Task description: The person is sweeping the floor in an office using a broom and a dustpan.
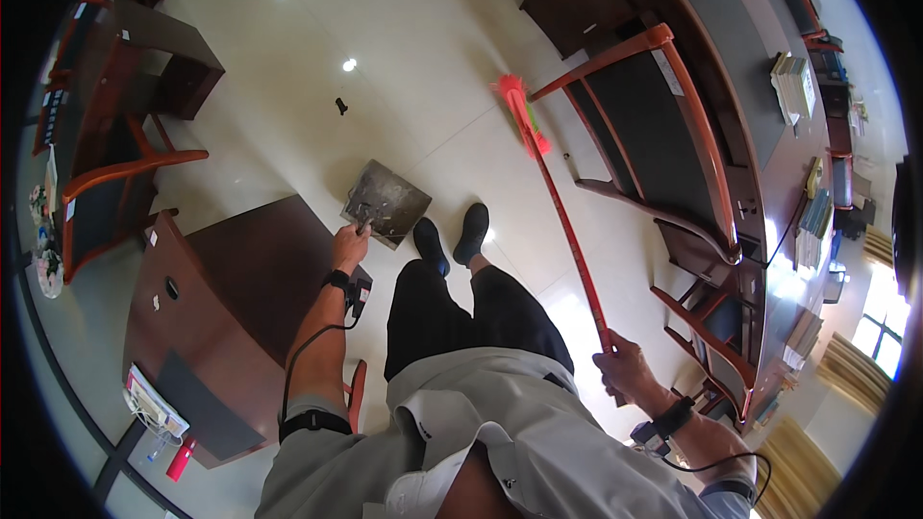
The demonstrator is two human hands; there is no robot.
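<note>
My left hand [351, 248] is closed on the handle of a dark, dusty metal dustpan [389, 203], held in front of my shoes, with bits of debris in its pan. My right hand [626, 369] grips the red stick of a broom [570, 238] near its end. The broom's red and green bristle head [523, 115] is on the tiled floor beside a wooden chair. A small black object [341, 106] lies on the floor beyond the dustpan.
A chair with a black back [645, 122] stands at a long desk [807, 151] on the right, which bears stacked books [793, 89]. A dark wooden desk [209, 317] is close on my left. More chairs [115, 180] and desks stand farther left.
</note>
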